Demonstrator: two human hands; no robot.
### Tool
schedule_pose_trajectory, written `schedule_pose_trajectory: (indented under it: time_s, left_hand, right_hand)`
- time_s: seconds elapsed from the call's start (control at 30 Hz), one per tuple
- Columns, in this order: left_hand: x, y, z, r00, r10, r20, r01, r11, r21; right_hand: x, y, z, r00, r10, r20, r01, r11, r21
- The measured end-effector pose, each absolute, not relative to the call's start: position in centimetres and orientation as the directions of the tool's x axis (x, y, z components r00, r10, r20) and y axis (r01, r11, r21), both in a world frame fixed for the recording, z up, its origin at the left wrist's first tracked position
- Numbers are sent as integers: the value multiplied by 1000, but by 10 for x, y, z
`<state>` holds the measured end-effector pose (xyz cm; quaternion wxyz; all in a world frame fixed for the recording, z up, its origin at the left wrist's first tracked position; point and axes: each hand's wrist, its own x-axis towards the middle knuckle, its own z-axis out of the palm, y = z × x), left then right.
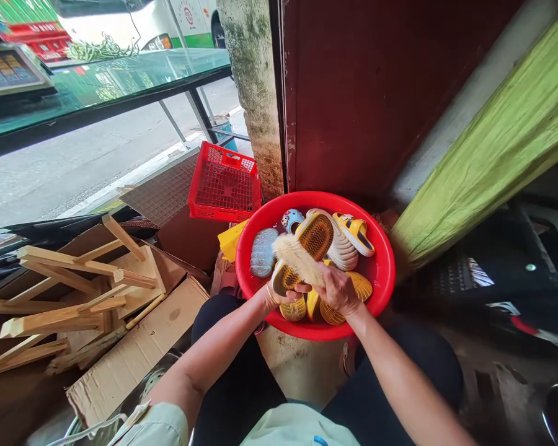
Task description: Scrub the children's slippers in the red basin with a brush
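Over a red basin (385, 279) between the knees, my left hand (279, 296) grips the heel end of a shoe (317, 235), its brown zigzag-patterned sole turned up. My right hand (337, 288) is closed around a scrubbing brush (295, 255) with pale bristles, lying across the sole. Several other shoes rest in the basin: a grey-blue one (263, 253) at the left, a yellow sandal (353, 232) at the upper right, a white ridged one (344, 251) behind the held shoe, and yellow soles (359, 285) nearer me. The brush's handle is mostly hidden by my right hand.
A red plastic crate (225, 186) stands behind the basin. On the left are wooden frames (93, 279) and flattened cardboard (144, 353). A glass-topped counter (134, 77) runs along the street side. A dark red panel (353, 93) and a green curtain (488, 148) border the right.
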<state>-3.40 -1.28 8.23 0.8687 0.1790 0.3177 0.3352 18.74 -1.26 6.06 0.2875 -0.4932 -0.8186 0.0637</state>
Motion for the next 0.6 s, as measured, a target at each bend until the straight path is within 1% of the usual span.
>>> schedule_pose_trajectory:
  time_s: [0.03,0.1,0.13,0.17,0.2,0.3,0.33,0.37,0.47,0.5,0.6]
  left_hand:
    - [-35,-13,84,631,646,-429,-440,754,488]
    - [-37,-12,86,725,554,-409,-389,819,421]
    - [-38,-11,87,740,541,-399,-384,828,409]
    - [-38,-11,88,741,545,-393,-391,825,408]
    - [-38,-11,87,732,556,-393,-400,818,413]
    - [-37,-12,84,703,582,-409,-417,803,426]
    - [-37,-12,83,701,583,-412,-416,803,427]
    - [-37,-13,81,701,581,-413,-412,803,430]
    - [-37,-13,74,684,611,-398,-417,775,474]
    - [-37,-13,71,669,636,-385,-425,752,503]
    - [-38,-10,63,638,686,-350,-410,688,599]
  right_hand:
    - [190,-8,60,-278,871,405,811,439,-386]
    - [198,4,60,-35,915,402,891,212,-402]
    - [201,8,61,62,914,402,903,120,-412]
    - [202,9,61,109,907,406,906,77,-417]
    - [200,9,60,100,904,416,904,92,-417]
    - [189,0,56,-119,892,435,860,311,-403]
    - [186,-2,55,-151,890,429,847,341,-408]
    - [185,-2,55,-140,900,414,848,325,-420]
    - [192,5,61,74,923,378,871,125,-475]
    - [195,7,63,120,914,388,863,98,-496]
    - [200,8,66,84,884,460,827,196,-528]
